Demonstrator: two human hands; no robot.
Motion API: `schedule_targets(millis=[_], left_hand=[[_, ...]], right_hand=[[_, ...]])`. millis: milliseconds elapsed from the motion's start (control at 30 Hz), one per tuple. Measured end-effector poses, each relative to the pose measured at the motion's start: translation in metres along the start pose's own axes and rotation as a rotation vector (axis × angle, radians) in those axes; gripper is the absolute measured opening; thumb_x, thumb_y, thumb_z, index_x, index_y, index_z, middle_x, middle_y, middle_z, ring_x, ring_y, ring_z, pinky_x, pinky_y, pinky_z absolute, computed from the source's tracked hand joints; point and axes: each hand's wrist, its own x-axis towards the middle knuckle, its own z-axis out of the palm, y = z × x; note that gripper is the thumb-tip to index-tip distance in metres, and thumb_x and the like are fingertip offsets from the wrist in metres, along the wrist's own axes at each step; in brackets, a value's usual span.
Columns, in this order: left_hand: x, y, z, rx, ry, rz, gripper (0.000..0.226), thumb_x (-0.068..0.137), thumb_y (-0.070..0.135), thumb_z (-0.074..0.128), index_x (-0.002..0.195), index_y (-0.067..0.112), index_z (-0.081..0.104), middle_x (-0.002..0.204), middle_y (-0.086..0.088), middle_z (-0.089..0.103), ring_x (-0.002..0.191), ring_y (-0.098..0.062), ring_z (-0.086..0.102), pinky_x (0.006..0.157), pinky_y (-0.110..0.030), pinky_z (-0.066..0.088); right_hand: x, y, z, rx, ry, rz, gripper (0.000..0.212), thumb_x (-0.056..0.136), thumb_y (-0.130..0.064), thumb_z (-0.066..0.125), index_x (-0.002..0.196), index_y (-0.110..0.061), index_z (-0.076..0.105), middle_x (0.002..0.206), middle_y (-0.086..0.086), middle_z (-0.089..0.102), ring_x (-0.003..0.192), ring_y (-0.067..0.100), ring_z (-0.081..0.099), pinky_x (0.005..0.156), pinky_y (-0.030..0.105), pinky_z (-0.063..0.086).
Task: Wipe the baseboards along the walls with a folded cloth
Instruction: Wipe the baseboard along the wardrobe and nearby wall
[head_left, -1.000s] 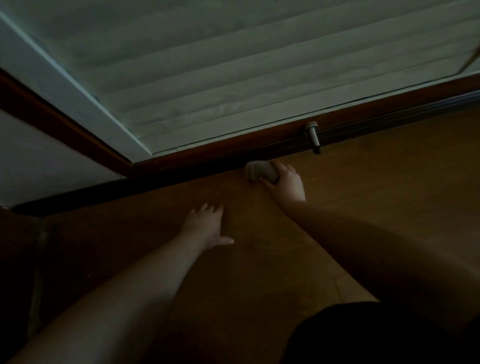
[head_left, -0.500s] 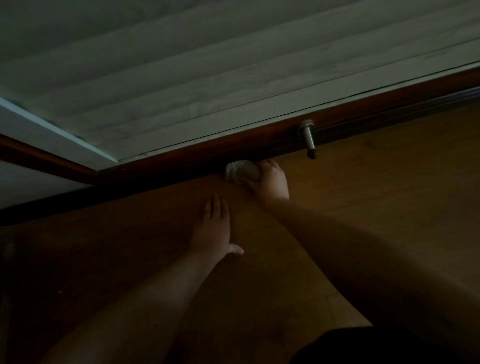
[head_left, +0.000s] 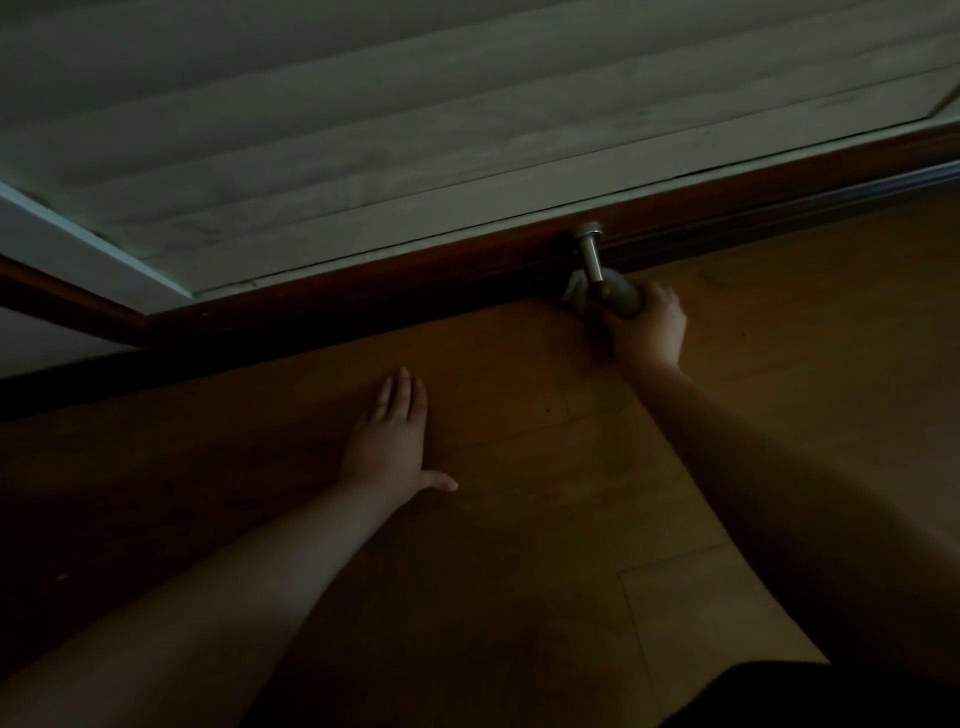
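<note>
Right hand (head_left: 649, 332) grips the cloth (head_left: 621, 301), fingers curled round it, pressed at the baseboard (head_left: 415, 283) foot, right under the doorstop (head_left: 592, 257); left hand (head_left: 392, 441) flat on the floor (head_left: 519, 415), fingers straight, holding nothing; risk: cloth snags on the doorstop and unfolds, or skips the strip behind it; cloth wad lies roughly along the baseboard; exact fold axis unclear, too dark.

Dim lighting throughout. Brown wood-plank floor (head_left: 545, 545) fills lower and middle frame. White louvred panel with horizontal slats (head_left: 415, 130) spans the upper frame. Silver cylindrical metal doorstop (head_left: 592, 257) projects at centre right, just below the panel.
</note>
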Motion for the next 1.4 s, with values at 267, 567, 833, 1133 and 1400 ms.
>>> schedule_targets(millis=[267,567,833,1133,1400], left_hand=[[-0.001,0.004,-0.006,0.011,-0.027,-0.009,0.134,0.068,0.07,0.071,0.155,0.013,-0.012,0.161,-0.009,-0.025,0.15,-0.028,-0.015,0.12,-0.048,0.024],[0.001,0.004,-0.004,0.087,-0.019,-0.01,0.134,0.069,0.078,0.064,0.155,0.007,-0.01,0.163,-0.015,-0.015,0.151,-0.033,-0.005,0.122,-0.045,0.017],[0.005,0.0,0.005,0.18,0.022,0.025,0.138,0.066,0.087,0.053,0.154,0.003,-0.011,0.163,-0.019,-0.012,0.151,-0.036,-0.002,0.121,-0.047,0.016],[0.001,0.0,0.003,0.056,0.021,0.02,0.134,0.068,0.077,0.065,0.155,0.009,-0.011,0.163,-0.012,-0.018,0.151,-0.03,-0.012,0.12,-0.045,0.024],[-0.002,0.004,-0.004,0.031,0.005,0.014,0.133,0.069,0.071,0.069,0.155,0.011,-0.012,0.161,-0.011,-0.023,0.15,-0.029,-0.014,0.118,-0.041,0.031]], right_hand=[[-0.034,0.004,-0.009,0.012,0.012,0.017,0.041,0.085,-0.032,0.074,0.117,-0.01,0.061,0.117,0.007,0.057,0.095,0.011,0.051,0.067,0.006,0.031],[-0.101,-0.081,0.078,0.213,-0.209,-0.119,0.042,0.08,-0.041,0.078,0.109,-0.016,0.062,0.098,-0.01,0.053,0.089,0.005,0.055,0.067,0.01,0.04],[-0.079,-0.101,0.092,0.323,-0.224,-0.045,0.049,0.081,-0.036,0.078,0.121,-0.014,0.06,0.114,0.0,0.06,0.104,0.012,0.059,0.086,0.026,0.053],[-0.037,-0.042,0.029,0.518,-0.08,0.205,0.035,0.082,-0.033,0.078,0.111,-0.029,0.059,0.107,-0.011,0.066,0.099,0.003,0.064,0.083,0.024,0.055],[0.001,0.002,-0.036,0.566,0.164,0.36,0.049,0.083,-0.036,0.076,0.125,-0.02,0.059,0.108,-0.009,0.065,0.099,0.004,0.063,0.075,0.018,0.051]])
